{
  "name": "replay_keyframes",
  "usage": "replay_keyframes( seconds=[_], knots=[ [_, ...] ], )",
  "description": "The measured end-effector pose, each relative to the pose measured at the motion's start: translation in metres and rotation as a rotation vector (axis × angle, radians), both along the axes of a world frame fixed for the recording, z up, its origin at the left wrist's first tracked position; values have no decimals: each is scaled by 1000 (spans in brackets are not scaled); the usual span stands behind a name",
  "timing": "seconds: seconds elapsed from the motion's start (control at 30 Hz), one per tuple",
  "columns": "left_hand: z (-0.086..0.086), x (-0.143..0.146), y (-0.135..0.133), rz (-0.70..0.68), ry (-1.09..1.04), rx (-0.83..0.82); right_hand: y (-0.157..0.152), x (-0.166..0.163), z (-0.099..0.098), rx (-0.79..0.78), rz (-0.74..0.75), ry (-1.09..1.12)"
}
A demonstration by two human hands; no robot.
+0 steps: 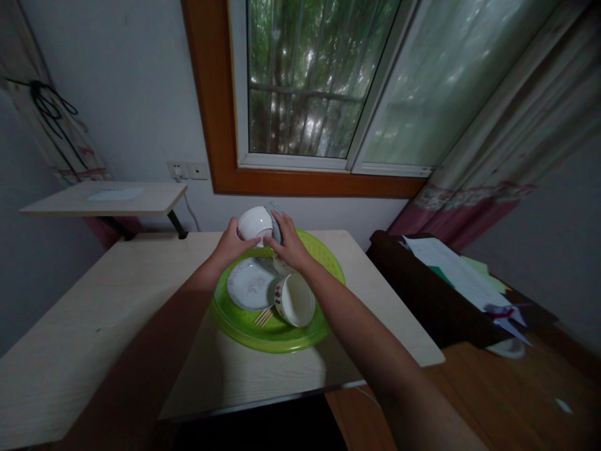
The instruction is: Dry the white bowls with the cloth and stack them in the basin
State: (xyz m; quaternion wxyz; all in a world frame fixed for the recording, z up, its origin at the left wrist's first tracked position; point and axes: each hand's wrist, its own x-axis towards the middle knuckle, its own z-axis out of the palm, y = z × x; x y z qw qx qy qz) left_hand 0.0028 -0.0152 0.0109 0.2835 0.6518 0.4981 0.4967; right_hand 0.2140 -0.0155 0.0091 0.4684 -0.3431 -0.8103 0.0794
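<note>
- A round, shallow green basin (244,335) sits on a pale wooden table (94,326), towards its far edge under a window (305,81).
- In the basin lie a white plate (248,285) on the left, flat and face up, and a second bowl (295,299) on the right, tipped on its side with its open mouth facing the viewer. The two are touching or nearly so.
- A pair of pale chopsticks (263,317) lies in the basin at the near edge, just in front of the gap between plate and tipped bowl.
- Above the far part of the basin, the left hand (230,243) grips a small white bowl (255,223), fingers curled around its side; the bowl is tilted.
- The right hand (288,244) is closed around a grey cloth (275,219) and presses it against the right side of the held bowl. The cloth hides part of that bowl.
- Both forearms reach in from the near edge, the right one crossing over the table's corner.
- To the left, a small shelf (103,197) juts from the wall, with a wall socket (188,170) beside it.
- To the right stands a dark desk (422,294) with loose papers (451,263) on it.
</note>
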Motion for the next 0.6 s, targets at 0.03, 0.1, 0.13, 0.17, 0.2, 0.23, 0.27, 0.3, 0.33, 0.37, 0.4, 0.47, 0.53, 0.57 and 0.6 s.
replay_keyframes(
  seconds=[0.03,0.1,0.13,0.17,0.2,0.23,0.27,0.3,0.33,0.37,0.4,0.47,0.53,0.57,0.6],
  knots=[
    [0,0,0,3,10,1,0,0,0,0,1,1],
    [0,-1,1,18,27,11,1,2,0,1,11,-3],
    [0,-1,1,28,32,19,2,3,0,2,17,-3],
    [-1,-1,2,35,33,27,2,3,1,3,21,-1],
    [-1,-1,2,38,32,33,3,3,1,6,24,3],
    [-1,-1,2,35,30,33,3,3,1,9,24,6],
    [-1,-1,2,29,30,29,3,3,1,9,22,8],
    [-1,-2,2,21,30,22,2,2,1,7,19,8],
    [-1,-2,2,13,31,15,2,2,1,5,16,6],
    [-1,-2,2,8,32,10,1,1,1,1,11,1],
    [-1,-2,2,6,34,9,1,1,1,-2,7,-2],
    [-1,-1,2,14,42,13,1,1,1,0,7,-4],
    [0,-1,1,27,46,9,1,1,1,6,18,2],
    [0,-1,1,32,47,5,1,1,1,9,24,8],
    [1,0,0,35,44,2,1,1,1,11,28,13]
  ],
)
